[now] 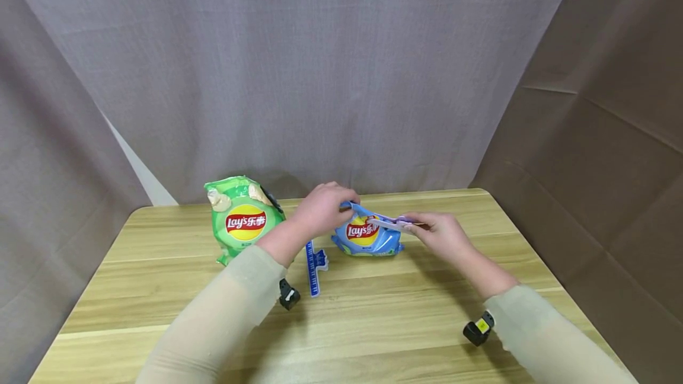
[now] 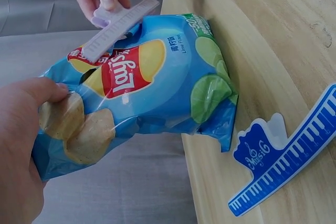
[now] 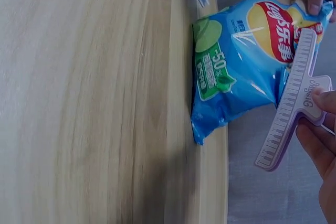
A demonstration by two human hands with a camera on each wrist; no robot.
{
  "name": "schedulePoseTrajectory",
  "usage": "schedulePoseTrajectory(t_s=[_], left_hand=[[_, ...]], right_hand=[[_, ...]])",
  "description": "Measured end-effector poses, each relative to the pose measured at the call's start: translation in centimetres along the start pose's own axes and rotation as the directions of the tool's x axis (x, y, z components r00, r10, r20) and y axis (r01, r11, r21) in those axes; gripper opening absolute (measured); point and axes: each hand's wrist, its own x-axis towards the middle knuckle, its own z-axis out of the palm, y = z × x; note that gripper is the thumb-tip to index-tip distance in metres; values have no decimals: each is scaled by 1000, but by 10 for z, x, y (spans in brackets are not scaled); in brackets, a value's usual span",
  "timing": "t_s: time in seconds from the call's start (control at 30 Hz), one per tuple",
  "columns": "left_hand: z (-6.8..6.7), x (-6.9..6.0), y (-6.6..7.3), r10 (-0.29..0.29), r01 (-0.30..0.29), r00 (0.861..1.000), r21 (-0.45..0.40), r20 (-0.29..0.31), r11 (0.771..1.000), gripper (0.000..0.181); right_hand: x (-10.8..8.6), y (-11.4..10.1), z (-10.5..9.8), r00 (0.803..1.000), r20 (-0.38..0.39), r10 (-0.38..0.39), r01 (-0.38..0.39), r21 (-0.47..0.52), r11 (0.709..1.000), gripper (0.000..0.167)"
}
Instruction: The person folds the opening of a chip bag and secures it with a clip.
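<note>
A blue Lay's chip bag stands on the table, its top folded over. My left hand pinches the bag's upper left corner, thumb on the front, as the left wrist view shows. In my right hand is a white and purple clip with piano-key print, held by its handle between thumb and fingers. The clip's long edge lies across the bag's folded top; whether its jaws grip the bag I cannot tell. Flat on the table beside the bag lies a blue piano-key clip.
To the left a green Lay's chip bag stands upright, partly behind my left forearm. The wooden table ends at a grey curtain at the back, and a brown curtain hangs on the right.
</note>
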Motion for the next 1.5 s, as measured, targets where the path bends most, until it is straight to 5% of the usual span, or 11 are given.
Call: schedulePoseTrajectory(t_s=[1.5], left_hand=[[1, 3, 5, -85, 85, 996, -10, 10, 996, 13]], right_hand=[[11, -25, 10, 996, -14, 86, -82, 160, 984, 27]])
